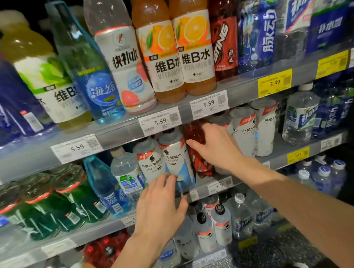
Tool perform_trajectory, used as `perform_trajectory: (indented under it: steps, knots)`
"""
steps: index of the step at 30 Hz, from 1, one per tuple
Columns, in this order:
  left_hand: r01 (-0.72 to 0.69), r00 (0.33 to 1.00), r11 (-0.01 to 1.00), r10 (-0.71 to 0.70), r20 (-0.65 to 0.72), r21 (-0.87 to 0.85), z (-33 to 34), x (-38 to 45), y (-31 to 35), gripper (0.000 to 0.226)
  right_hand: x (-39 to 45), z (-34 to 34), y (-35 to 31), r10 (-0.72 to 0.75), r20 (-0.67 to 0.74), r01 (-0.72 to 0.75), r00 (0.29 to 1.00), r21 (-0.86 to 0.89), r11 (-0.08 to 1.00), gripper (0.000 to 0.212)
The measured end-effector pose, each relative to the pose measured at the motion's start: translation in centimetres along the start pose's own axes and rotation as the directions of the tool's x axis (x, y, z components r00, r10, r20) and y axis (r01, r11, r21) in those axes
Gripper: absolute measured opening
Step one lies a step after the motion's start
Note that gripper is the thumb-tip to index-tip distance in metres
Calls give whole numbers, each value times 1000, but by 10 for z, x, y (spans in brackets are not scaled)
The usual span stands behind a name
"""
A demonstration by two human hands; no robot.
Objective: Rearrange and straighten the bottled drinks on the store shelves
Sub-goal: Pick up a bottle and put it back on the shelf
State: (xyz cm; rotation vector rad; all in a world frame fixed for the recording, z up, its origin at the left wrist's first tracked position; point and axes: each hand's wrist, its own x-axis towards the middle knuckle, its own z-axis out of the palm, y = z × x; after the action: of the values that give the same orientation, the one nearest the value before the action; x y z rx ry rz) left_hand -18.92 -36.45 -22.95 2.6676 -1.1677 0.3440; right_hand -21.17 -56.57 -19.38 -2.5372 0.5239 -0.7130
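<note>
On the middle shelf stands a red drink bottle, and my right hand curls round its right side, fingertips on its front. Just left of it is a white and blue electrolyte bottle. My left hand touches the base of that bottle with spread fingers, thumb near the shelf rail. A second white bottle stands further left. More white bottles fill the space to the right of my right hand.
The upper shelf holds orange vitamin bottles, a red Sting bottle and blue bottles. Green bottles lie at the middle shelf's left. Small bottles stand on the lower shelf. Price tags line the rails.
</note>
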Motion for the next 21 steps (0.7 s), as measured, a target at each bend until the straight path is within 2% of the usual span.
perform_trajectory:
  steps: [7,10,13,18,21]
  knots:
    - [-3,1000,1000,3,-4,6,-8,-9,-10,53,11,9,-8,141,12,-141,990,-16,990,41]
    - [3,1000,1000,-3,-1,5,-9,-14,-15,53,16,13,-12,140,56,-136,989,-60,989,29]
    - [7,1000,1000,-7,5,8,-8,-15,-21,53,16,18,-12,134,78,-128,988,-78,989,29]
    - [16,1000,1000,-16,15,6,-4,-14,-22,54,21,19,-15,129,49,-127,990,-36,991,14]
    - [12,1000,1000,-12,20,-2,-4,-15,-20,52,25,20,-16,121,11,-120,993,-36,992,16]
